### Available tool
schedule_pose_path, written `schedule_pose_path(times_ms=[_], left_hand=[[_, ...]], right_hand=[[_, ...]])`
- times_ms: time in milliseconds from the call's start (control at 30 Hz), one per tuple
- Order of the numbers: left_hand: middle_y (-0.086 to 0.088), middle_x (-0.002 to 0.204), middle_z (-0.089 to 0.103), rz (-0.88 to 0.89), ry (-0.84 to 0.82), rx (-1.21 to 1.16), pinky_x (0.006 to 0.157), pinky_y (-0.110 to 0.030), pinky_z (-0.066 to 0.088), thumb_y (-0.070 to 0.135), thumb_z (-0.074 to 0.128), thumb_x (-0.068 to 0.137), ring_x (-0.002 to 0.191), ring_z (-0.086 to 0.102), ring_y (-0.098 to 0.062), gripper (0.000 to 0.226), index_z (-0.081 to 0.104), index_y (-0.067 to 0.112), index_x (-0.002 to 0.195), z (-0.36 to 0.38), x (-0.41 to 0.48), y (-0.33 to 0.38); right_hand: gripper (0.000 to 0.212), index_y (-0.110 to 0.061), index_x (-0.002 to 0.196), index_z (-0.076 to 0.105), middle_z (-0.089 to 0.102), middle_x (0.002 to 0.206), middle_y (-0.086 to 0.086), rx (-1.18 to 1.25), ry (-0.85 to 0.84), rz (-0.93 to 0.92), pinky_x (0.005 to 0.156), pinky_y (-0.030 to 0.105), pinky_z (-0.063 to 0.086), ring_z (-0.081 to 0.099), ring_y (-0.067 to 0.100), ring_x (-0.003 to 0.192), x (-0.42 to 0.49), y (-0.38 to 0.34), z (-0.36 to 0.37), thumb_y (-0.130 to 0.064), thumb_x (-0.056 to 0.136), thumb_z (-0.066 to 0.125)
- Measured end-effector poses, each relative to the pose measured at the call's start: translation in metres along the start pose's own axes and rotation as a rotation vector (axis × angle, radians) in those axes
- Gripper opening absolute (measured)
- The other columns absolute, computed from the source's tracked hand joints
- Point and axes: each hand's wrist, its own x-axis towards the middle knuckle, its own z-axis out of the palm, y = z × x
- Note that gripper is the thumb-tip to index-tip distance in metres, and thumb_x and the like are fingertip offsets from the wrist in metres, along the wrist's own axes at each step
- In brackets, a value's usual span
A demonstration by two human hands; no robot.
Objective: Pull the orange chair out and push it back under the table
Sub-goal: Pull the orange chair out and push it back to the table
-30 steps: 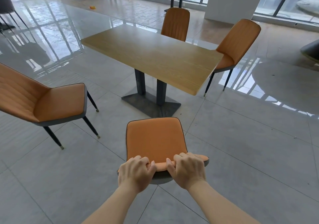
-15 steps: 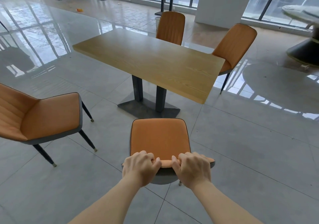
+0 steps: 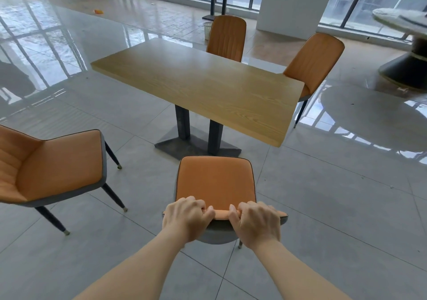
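The orange chair (image 3: 215,179) stands on the grey tile floor directly in front of me, its seat just short of the near edge of the wooden table (image 3: 201,87). My left hand (image 3: 187,216) and my right hand (image 3: 256,223) both grip the top of its backrest, side by side, fingers curled over the orange edge. The seat's front edge is close to the table's dark pedestal base (image 3: 196,145). Most of the chair's legs are hidden under the seat; one foot shows by my right wrist.
A second orange chair (image 3: 53,168) stands pulled out at the left, facing right. Two more orange chairs (image 3: 227,37) (image 3: 316,62) stand at the table's far side and right end. A round table base (image 3: 409,68) is at far right; a white pillar (image 3: 298,4) stands behind.
The chair and I have moved closer to the table; the seat's front edge now nearly reaches the pedestal base. Both hands keep the same grip on the backrest.
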Motion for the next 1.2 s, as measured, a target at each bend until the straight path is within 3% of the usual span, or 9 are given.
schedule_pose_path(times_ms=[300, 567, 767, 1000, 1200], left_hand=[[0.005, 0.082, 0.057, -0.043, -0.105, -0.026, 0.072, -0.035, 0.049, 0.058, 0.024, 0.088, 0.079, 0.055, -0.016, 0.051, 0.065, 0.029, 0.082, -0.017, 0.048, -0.007], [0.004, 0.075, 0.055, -0.044, -0.079, -0.03, 0.061, -0.033, 0.038, 0.055, 0.027, 0.089, 0.073, 0.054, -0.016, 0.046, 0.058, 0.026, 0.07, -0.026, 0.078, -0.01], [0.005, 0.079, 0.056, -0.021, -0.059, -0.03, 0.071, -0.036, 0.051, 0.058, 0.023, 0.09, 0.077, 0.056, -0.018, 0.053, 0.065, 0.026, 0.079, -0.029, 0.107, -0.011], [0.005, 0.078, 0.056, 0.005, -0.033, -0.047, 0.07, -0.035, 0.051, 0.06, 0.021, 0.088, 0.075, 0.055, -0.016, 0.057, 0.067, 0.027, 0.083, -0.032, 0.142, -0.014], [0.005, 0.082, 0.057, 0.043, -0.027, -0.042, 0.073, -0.036, 0.05, 0.063, 0.017, 0.085, 0.079, 0.055, -0.018, 0.062, 0.069, 0.028, 0.088, -0.029, 0.163, -0.021]], right_hand=[[0.064, -0.022, 0.054, 0.059, 0.058, 0.052, -0.003, 0.024, 0.005, 0.015, 0.051, 0.025, 0.037, 0.044, 0.018, 0.046, 0.045, -0.006, 0.007, -0.056, 0.095, 0.022], [0.061, -0.022, 0.055, 0.06, 0.057, 0.052, -0.004, 0.032, 0.006, 0.019, 0.051, 0.026, 0.042, 0.049, 0.02, 0.046, 0.077, -0.004, 0.017, -0.055, 0.094, 0.026], [0.056, -0.023, 0.055, 0.059, 0.057, 0.052, -0.004, 0.015, 0.02, 0.022, 0.049, 0.027, 0.039, 0.048, 0.02, 0.047, 0.106, 0.001, 0.025, -0.054, 0.093, 0.032], [0.052, -0.024, 0.053, 0.055, 0.055, 0.051, -0.002, -0.033, 0.014, 0.059, 0.052, 0.029, 0.037, 0.048, 0.021, 0.048, 0.141, 0.004, 0.029, -0.053, 0.091, 0.036], [0.049, -0.024, 0.051, 0.052, 0.053, 0.049, -0.002, -0.055, 0.044, 0.08, 0.051, 0.03, 0.031, 0.034, 0.019, 0.048, 0.159, 0.003, 0.031, -0.052, 0.09, 0.039]])
